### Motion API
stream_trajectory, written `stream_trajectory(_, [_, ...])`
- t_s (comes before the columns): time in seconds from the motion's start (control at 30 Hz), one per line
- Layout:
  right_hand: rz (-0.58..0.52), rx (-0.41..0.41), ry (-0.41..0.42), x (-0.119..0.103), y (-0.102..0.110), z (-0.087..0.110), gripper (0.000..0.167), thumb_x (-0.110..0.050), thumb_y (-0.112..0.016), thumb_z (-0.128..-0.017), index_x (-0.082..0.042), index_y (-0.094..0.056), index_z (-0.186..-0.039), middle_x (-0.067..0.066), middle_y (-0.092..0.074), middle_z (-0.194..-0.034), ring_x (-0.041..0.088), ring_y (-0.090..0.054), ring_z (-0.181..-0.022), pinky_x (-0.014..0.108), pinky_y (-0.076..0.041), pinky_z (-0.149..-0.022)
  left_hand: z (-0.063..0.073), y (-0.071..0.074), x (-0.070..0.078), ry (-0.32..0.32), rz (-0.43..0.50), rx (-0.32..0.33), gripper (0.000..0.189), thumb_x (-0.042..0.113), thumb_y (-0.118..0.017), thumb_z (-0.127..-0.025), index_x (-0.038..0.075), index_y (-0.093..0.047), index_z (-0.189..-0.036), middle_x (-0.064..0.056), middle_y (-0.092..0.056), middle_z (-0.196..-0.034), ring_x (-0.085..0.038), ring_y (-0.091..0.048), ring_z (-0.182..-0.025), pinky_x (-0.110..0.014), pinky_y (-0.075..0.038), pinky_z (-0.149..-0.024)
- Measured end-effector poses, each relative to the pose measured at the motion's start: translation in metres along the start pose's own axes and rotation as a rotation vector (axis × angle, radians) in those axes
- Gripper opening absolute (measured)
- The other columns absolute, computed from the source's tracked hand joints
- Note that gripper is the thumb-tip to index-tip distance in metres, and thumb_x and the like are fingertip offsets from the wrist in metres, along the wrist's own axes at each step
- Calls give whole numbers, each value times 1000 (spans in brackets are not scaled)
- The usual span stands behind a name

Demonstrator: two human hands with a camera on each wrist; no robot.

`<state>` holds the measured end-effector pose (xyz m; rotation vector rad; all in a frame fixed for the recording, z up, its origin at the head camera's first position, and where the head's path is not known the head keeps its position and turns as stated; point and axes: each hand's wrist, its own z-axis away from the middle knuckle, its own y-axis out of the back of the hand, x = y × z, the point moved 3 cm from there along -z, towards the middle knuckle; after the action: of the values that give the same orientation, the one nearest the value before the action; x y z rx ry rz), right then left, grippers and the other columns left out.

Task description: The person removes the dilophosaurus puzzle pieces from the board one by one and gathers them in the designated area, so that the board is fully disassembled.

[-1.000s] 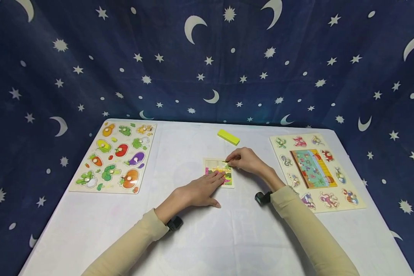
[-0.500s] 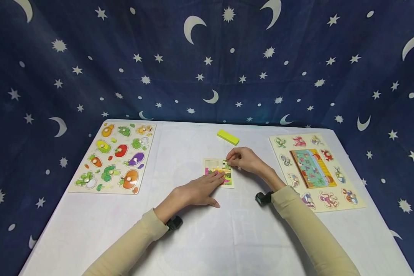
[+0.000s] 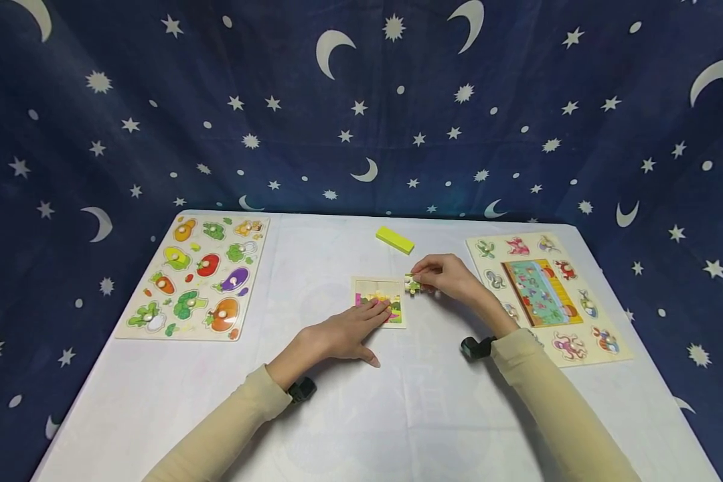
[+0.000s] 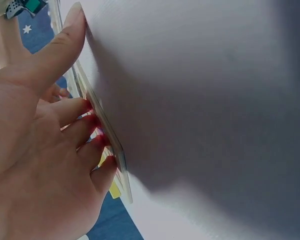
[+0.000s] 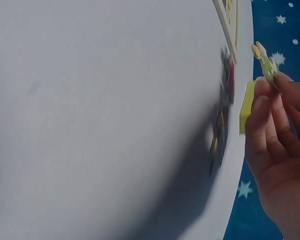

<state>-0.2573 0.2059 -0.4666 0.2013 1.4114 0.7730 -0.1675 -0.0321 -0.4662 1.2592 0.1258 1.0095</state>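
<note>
Dark blue star-and-moon backdrop [image 3: 277, 150] hangs behind a white-covered bench [image 3: 391, 418]. L hand [image 3: 349, 333] lies flat, fingers extended, on the puzzle tray [image 3: 376, 286] at approx. bench centre — presumably to stop it sliding. R hand [image 3: 452, 276] pinches one puzzle pc. [image 3: 412, 284] w/ thumb and fingers, just beside the tray's right edge; edge grip prob. leaves most print uncovered. R wrist view shows loose pcs. [image 5: 220, 122] on the bench near that hand — mostly hidden in head view.

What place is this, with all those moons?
Perhaps a play corner: a small puzzle and a vegetable puzzle lie on a white table, and a starry cloth hangs behind. The room beyond doesn't show.
</note>
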Motion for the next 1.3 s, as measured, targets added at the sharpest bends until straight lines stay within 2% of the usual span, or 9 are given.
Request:
stream_trajectory(0.37, [26,50,-104,25,32,16,21,-19,-69,-100,-5,-74,-115,10,-72,-85,21,-60,-72,30,-52,-63,-1,-1,-1,-15,25,8,100,45,-77,-90,10,-21,-165,-6,-12,-174,-25,-6,-161,-41,-16,-130])
stream_trajectory(0.73, [66,47,-128,50,60,31,26,-22,-67,-101,-2,-74,-117,11,-74,-90,18,-60,-74,30,-52,-64,0,-3,-4,-15,8,22,101,49,-76,-91,12,-19,-166,-5,-11,-174,-23,-6,-161,-40,-15,-130])
stream_trajectory(1.07, [169,60,-151,56,61,29,20,-19,-68,-100,-3,-75,-111,7,-73,-87,18,-59,-72,26,-51,-61,4,-6,-5,-26,-15,40,98,51,-72,-93,13,-19,-166,-3,-11,-174,-22,-5,-162,-40,-15,-130])
stream_trajectory(1.3, [244,89,-120,53,57,28,17,-17,-69,-99,-6,-76,-109,9,-73,-92,19,-60,-71,26,-51,-59,11,-12,-5,-34,-29,75,92,51,-68,-96,12,-21,-165,-5,-13,-174,-23,-7,-161,-39,-17,-130])
